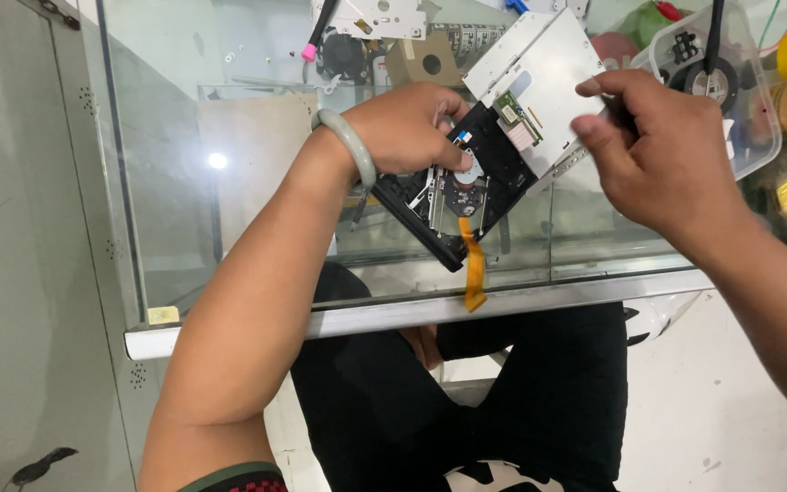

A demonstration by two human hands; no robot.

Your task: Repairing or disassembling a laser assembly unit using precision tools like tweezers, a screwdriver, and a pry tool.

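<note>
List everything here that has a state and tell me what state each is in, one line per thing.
Slim black optical drive: opened up, mechanism exposed, tilted on the glass counter.
Silver metal cover: partly off the drive.
Orange ribbon cable: hanging loose over the counter edge.
Left hand: pressing on the drive.
Right hand: fingers pinched at the cover's edge.
Clear plastic box: open, parts inside.

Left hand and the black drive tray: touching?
Touching. The head view shows the left hand lying on the black drive tray, thumb pressed against the round hub, no gap visible. The right hand grips the metal cover.
</note>
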